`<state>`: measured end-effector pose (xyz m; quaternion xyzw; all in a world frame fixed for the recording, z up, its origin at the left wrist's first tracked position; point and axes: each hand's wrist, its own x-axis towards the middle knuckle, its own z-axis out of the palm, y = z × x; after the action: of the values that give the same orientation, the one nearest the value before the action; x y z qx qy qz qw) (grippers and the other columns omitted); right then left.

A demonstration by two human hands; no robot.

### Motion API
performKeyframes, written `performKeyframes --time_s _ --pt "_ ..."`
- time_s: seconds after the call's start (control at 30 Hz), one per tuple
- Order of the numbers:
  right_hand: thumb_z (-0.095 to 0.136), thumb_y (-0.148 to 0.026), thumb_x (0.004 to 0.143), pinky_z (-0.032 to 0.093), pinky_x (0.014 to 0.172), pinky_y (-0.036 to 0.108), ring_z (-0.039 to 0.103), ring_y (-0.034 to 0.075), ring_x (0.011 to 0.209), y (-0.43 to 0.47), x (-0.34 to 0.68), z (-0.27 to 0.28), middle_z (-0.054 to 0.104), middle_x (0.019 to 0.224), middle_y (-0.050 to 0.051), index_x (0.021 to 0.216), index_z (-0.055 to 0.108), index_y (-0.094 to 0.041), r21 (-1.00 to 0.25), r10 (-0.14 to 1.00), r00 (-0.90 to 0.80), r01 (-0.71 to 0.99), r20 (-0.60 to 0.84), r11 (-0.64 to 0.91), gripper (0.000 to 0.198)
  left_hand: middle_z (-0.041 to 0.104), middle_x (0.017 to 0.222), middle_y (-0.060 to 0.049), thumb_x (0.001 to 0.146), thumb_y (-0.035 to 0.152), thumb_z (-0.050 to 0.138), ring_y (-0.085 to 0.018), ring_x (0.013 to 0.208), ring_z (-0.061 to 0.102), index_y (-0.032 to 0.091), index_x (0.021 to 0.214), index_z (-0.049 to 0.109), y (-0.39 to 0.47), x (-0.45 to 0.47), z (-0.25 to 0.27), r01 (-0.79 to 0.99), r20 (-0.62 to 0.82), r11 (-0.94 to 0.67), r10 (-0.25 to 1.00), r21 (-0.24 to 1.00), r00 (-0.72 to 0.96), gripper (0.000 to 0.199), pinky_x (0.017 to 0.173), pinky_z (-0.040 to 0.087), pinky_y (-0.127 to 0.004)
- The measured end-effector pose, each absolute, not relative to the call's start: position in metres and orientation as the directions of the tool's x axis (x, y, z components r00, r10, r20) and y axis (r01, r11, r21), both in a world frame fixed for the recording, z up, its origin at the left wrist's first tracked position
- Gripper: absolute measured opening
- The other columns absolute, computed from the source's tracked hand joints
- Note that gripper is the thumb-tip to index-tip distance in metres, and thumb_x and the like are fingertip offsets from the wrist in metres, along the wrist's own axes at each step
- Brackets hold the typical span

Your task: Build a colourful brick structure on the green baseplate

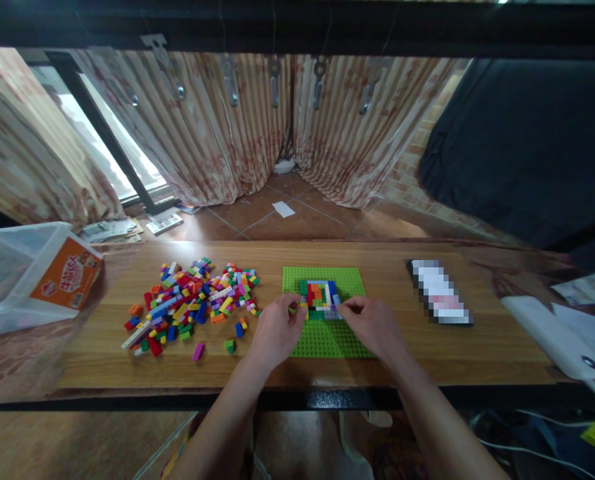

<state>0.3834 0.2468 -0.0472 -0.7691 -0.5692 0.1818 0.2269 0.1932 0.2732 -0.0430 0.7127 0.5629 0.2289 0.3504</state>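
Note:
A lime-green studded baseplate (322, 340) lies on the wooden table. On its upper middle stands a low, roughly square build of toy bricks (320, 293) in red, orange, white, blue, green and lavender. My left hand (280, 327) is at the build's left edge, thumb and fingers pinched together; a small yellow-green bit shows by the fingertips, too small to name. At the lower right corner, by the lavender bricks, my right hand (375, 323) has its fingertips closed against the build. Whether a loose brick sits in them is hidden.
Left of the baseplate spreads a heap of mixed toy bricks (192, 300), with a few strays near it. A phone (440, 293) lies at the right. A translucent bin (22, 280) stands at the far left, and a white device with a cable (552, 333) lies at the right edge.

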Motion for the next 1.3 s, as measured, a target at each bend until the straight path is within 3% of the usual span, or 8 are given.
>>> performKeyframes --time_s 0.47,0.87,1.1,1.3 --pt "0.049 -0.047 0.086 0.038 0.059 0.03 0.063 0.019 0.064 0.251 0.385 -0.053 0.071 0.067 0.003 0.073 0.073 -0.022 -0.6 0.974 0.227 0.777 -0.018 -0.192 0.037 0.071 0.086 -0.005 0.087 0.024 0.054 -0.016 0.071 0.064 0.017 0.103 0.067 0.272 0.193 -0.046 0.64 -0.053 -0.133 0.964 0.756 0.262 0.022 0.063 0.044 -0.025" --pt "0.062 -0.055 0.074 0.041 0.06 0.03 0.062 0.019 0.063 0.257 0.392 -0.066 0.071 0.068 0.005 0.073 0.074 -0.018 -0.751 0.96 0.275 0.622 -0.058 -0.224 0.038 0.072 0.089 -0.006 0.088 0.024 0.052 -0.016 0.068 0.063 0.017 0.109 0.067 0.27 0.194 -0.047 0.649 -0.042 -0.147 0.963 0.747 0.266 0.027 0.064 0.045 -0.026" --pt "0.064 -0.06 0.072 0.038 0.058 0.029 0.058 0.017 0.059 0.258 0.392 -0.066 0.069 0.064 0.004 0.07 0.073 -0.017 -0.757 0.958 0.27 0.605 -0.098 -0.248 0.044 0.072 0.092 -0.007 0.088 0.021 0.05 -0.018 0.079 0.065 0.018 0.104 0.07 0.266 0.198 -0.043 0.711 -0.06 -0.16 0.96 0.685 0.274 0.026 0.072 0.047 -0.027" --pt "0.062 -0.062 0.073 0.037 0.058 0.029 0.057 0.018 0.059 0.258 0.393 -0.066 0.068 0.063 0.004 0.067 0.071 -0.018 -0.716 0.963 0.258 0.656 -0.085 -0.239 0.045 0.07 0.093 -0.006 0.087 0.02 0.051 -0.017 0.077 0.065 0.019 0.104 0.07 0.265 0.199 -0.043 0.72 -0.061 -0.158 0.962 0.675 0.268 0.026 0.072 0.047 -0.026"
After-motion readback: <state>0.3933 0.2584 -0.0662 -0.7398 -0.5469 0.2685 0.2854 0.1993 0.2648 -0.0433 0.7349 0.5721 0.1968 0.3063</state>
